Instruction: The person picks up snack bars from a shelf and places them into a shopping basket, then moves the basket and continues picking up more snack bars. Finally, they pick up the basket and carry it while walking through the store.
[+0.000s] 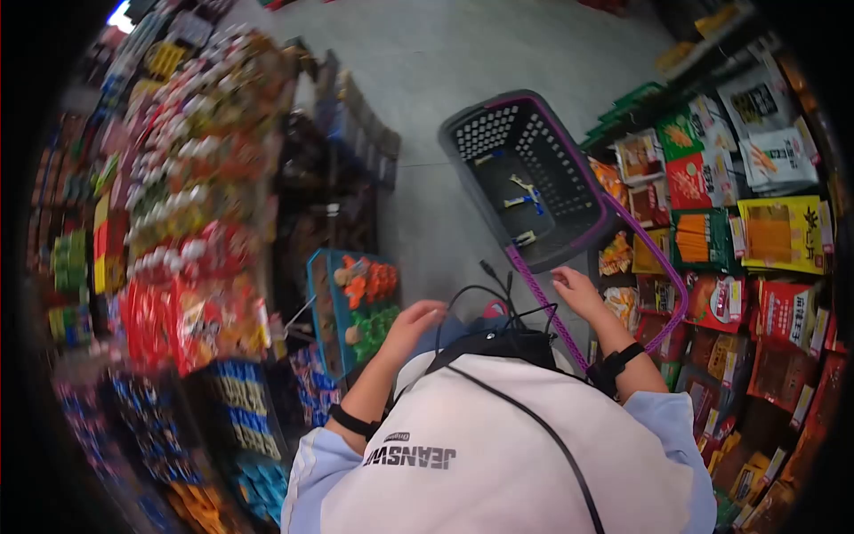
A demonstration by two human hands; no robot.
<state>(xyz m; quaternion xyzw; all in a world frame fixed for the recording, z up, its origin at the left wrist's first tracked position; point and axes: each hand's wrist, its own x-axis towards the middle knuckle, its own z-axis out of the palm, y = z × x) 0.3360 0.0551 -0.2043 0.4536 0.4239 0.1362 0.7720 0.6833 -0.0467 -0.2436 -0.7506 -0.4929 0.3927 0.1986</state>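
Observation:
My left hand (420,320) is held out in front of my body, its fingers loosely stretched and somewhat blurred, with nothing in them. Close by are a blue-edged display box (327,311) of orange and green packets and a black cable (470,288). My right hand (576,292) is empty too, fingers loosely bent and apart, just below a grey shopping basket (569,240). The basket's purple handle (685,307) loops around my right forearm near a black wrist strap. Several small blue, white and yellow items (527,198) lie inside the basket.
To the left, shelves hold red snack bags (213,311) and other colourful packs. On the right, a rack carries many flat food packets, including a yellow one (783,233). Grey floor (418,80) runs ahead between them. A black cable (551,436) crosses my white shirt.

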